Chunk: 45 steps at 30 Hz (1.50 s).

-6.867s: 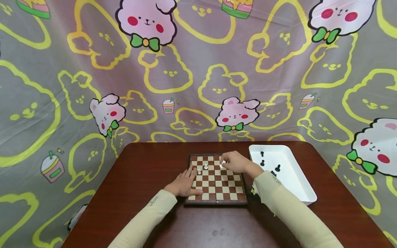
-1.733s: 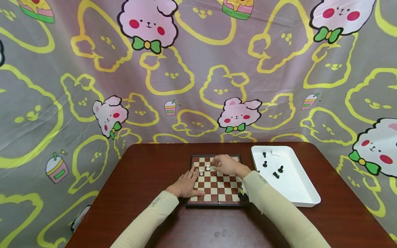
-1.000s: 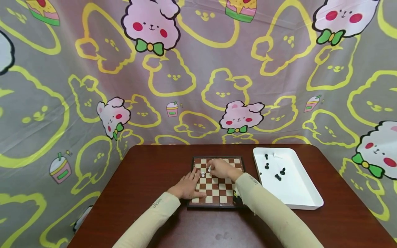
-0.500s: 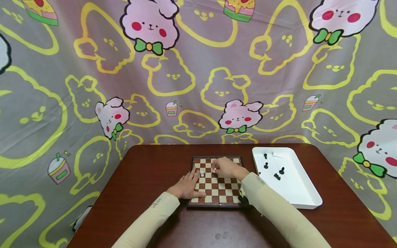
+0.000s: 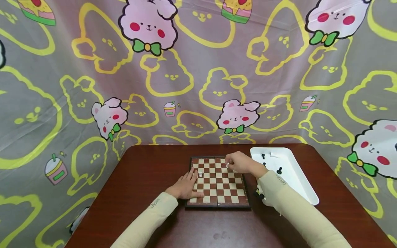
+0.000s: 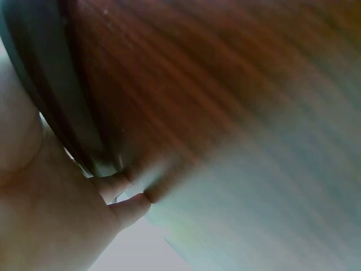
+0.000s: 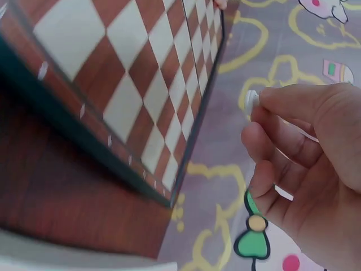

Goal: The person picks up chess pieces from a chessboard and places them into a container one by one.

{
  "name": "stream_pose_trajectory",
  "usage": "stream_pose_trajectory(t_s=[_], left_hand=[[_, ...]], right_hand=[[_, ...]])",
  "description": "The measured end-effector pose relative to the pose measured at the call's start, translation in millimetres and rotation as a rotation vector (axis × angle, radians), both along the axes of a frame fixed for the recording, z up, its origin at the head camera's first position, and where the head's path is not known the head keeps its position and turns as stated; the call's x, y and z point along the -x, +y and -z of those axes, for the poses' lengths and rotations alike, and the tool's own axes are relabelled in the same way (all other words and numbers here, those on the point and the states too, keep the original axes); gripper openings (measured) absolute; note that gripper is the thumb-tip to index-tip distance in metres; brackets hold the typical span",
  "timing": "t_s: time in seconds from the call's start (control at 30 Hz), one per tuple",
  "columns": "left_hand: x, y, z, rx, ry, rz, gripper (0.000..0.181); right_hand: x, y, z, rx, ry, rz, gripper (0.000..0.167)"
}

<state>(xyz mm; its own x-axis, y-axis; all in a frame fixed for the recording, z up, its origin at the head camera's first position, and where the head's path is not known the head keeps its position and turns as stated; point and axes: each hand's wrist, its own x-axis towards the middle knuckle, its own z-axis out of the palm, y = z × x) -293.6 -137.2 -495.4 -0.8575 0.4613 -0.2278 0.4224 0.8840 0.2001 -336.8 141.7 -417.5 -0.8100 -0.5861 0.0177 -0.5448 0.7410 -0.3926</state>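
A brown and cream chessboard [image 5: 223,194] lies on the table, a thin seam down its middle. My left hand [image 5: 184,186] rests on its left edge, fingers stretched over the squares; in the left wrist view that hand [image 6: 51,209] sits against the board's dark side. My right hand [image 5: 242,162] is above the board's far right part. Between thumb and fingertips it pinches a small white chess piece [image 7: 252,101], its round base showing in the right wrist view. Another white chess piece [image 5: 200,174] stands on the board close to my left fingertips.
To the right of the board is a white tray [image 5: 305,186]. Several black chess pieces [image 5: 279,170] lie in it, partly hidden by my right arm, with a faint white item [image 5: 274,155] near its far end. A patterned cloth [image 5: 198,86] hangs behind the table.
My right hand reached left to a white chess piece on the board, took hold of it, and has carried it right toward the tray. The left hand has stayed in place.
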Motion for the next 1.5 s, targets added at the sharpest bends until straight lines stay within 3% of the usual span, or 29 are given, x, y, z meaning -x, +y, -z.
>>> stream_pose_trajectory(t_s=[0.27,0.73,1.03,1.5], left_hand=[[0.5,-0.5,1.6,-0.003,0.001,0.001,0.106],[2.3,0.6,1.2,-0.001,-0.005,-0.008,0.106],[0.7,3.0,-4.5,0.002,-0.001,0.002,0.105],[0.4,2.9,-3.1,-0.002,-0.010,-0.010,0.106]], right_hand=[[3.8,37,-5.8,0.033,0.034,0.014,0.005],[7.0,101,-9.7,0.093,0.030,0.116,0.005],[6.3,134,-3.9,0.083,0.034,0.172,0.006],[4.2,167,10.1,0.067,-0.007,0.222,0.004]])
